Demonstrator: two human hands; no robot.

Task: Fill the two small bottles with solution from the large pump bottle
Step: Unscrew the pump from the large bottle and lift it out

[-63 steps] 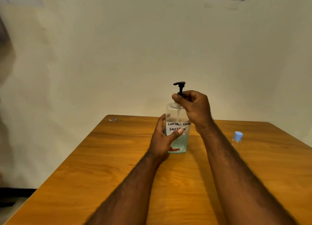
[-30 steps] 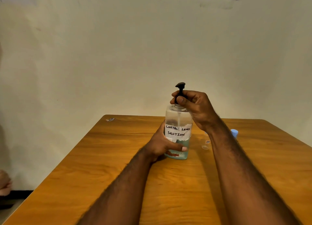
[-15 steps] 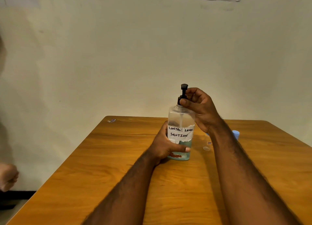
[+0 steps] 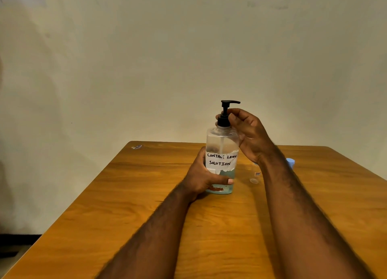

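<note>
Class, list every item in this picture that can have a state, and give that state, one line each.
Pump bottle: upright, partly filled, pump head up.
Left hand: grips the bottle's lower body.
Right hand: fingers pinch the pump collar.
Blue-capped small bottle: cap on, only partly visible.
Small clear item: on the table; state unclear.

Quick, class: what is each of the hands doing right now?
Left hand: grips the pump bottle by its body.
Right hand: pinches the black pump neck.
</note>
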